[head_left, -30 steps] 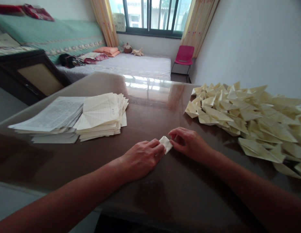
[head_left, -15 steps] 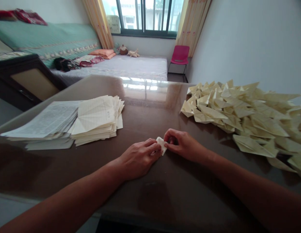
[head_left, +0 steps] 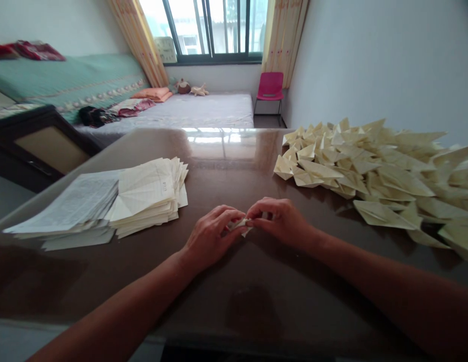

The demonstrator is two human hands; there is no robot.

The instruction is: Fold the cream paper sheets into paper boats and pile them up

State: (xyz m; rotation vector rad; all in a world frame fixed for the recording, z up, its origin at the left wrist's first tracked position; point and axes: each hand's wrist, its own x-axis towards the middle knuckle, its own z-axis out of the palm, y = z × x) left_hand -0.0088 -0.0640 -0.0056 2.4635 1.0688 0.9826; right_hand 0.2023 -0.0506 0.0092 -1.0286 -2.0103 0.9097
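Between my fingertips is a small piece of folded paper (head_left: 246, 230), pale cream and mostly hidden by the fingers. My left hand (head_left: 216, 232) pinches it from the left, thumb below and fingers curled over the top. From the right, my right hand (head_left: 275, 218) grips its other side between thumb and index finger. Both hands are close together, just above the glossy brown table (head_left: 226, 281). How the paper is folded cannot be made out.
A stack of creased cream sheets (head_left: 147, 193) lies left on the table, overlapping printed white sheets (head_left: 75, 201). Many folded paper boats (head_left: 369, 166) are heaped at the right. Beyond stand a bed (head_left: 211, 108), a pink chair (head_left: 270, 86) and a dark cabinet (head_left: 41, 146).
My fingertips have drawn closer together over the folded paper, covering more of it. My right hand has shifted left. The whole view has tilted and moved slightly.
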